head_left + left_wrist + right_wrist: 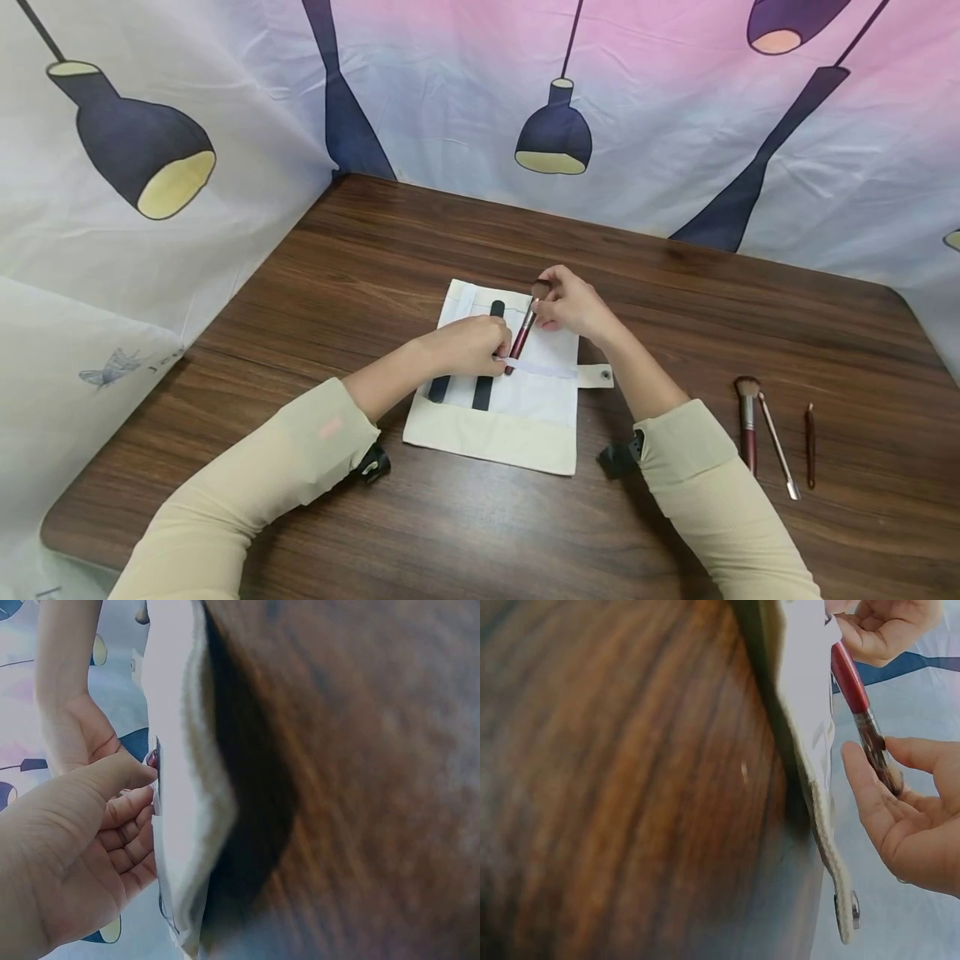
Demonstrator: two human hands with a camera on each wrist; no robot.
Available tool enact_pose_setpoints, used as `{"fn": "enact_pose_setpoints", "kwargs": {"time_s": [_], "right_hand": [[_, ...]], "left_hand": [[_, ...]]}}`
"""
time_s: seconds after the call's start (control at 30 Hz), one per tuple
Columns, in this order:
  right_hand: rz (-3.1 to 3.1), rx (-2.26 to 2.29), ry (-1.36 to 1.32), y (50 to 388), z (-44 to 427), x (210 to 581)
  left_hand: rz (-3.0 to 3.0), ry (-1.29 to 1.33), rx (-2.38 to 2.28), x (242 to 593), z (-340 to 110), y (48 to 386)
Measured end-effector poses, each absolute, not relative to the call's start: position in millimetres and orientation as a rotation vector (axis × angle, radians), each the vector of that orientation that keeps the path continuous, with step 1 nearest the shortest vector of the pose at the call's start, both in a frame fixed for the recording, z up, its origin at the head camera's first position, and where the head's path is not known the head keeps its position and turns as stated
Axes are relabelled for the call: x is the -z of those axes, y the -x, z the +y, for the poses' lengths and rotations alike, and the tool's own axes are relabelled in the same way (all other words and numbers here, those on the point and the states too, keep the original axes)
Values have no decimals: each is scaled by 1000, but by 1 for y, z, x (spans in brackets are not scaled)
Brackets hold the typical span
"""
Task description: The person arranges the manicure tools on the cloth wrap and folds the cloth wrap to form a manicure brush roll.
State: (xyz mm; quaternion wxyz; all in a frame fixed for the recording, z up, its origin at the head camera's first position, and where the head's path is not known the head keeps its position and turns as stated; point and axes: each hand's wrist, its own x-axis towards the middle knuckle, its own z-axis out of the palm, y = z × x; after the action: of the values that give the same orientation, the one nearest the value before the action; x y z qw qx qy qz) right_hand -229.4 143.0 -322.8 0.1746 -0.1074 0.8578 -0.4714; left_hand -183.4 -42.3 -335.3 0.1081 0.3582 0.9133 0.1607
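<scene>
A cream cloth case (491, 437) lies unfolded on the wooden table, two black flat tools (483, 392) in its left part. My right hand (573, 308) pinches a red-handled brush (519, 340) near its bristles; in the right wrist view thumb and fingers of that hand (922, 817) surround the brush's (849, 679) metal and bristle end. The handle's tip is at the white elastic band (543, 369). My left hand (472, 346) pinches the band beside that tip, and in the left wrist view its thumb (124, 774) lies close to the red tip (153, 759).
On the table (675, 333) to the right lie a larger brush (748, 417), a thin metal tool (780, 446) and a short dark red tool (810, 446). The case's snap strap (596, 376) sticks out to the right. A printed cloth hangs behind.
</scene>
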Motion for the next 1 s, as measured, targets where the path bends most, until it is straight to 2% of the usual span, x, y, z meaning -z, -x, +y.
{"fn": "enact_pose_setpoints", "kwargs": {"time_s": [0.4, 1.0], "right_hand": [[2486, 1146, 374, 223, 134, 325], [2645, 821, 475, 232, 128, 328]], "left_hand": [[2681, -1053, -495, 336, -43, 183], [2673, -1040, -490, 336, -44, 182]]}}
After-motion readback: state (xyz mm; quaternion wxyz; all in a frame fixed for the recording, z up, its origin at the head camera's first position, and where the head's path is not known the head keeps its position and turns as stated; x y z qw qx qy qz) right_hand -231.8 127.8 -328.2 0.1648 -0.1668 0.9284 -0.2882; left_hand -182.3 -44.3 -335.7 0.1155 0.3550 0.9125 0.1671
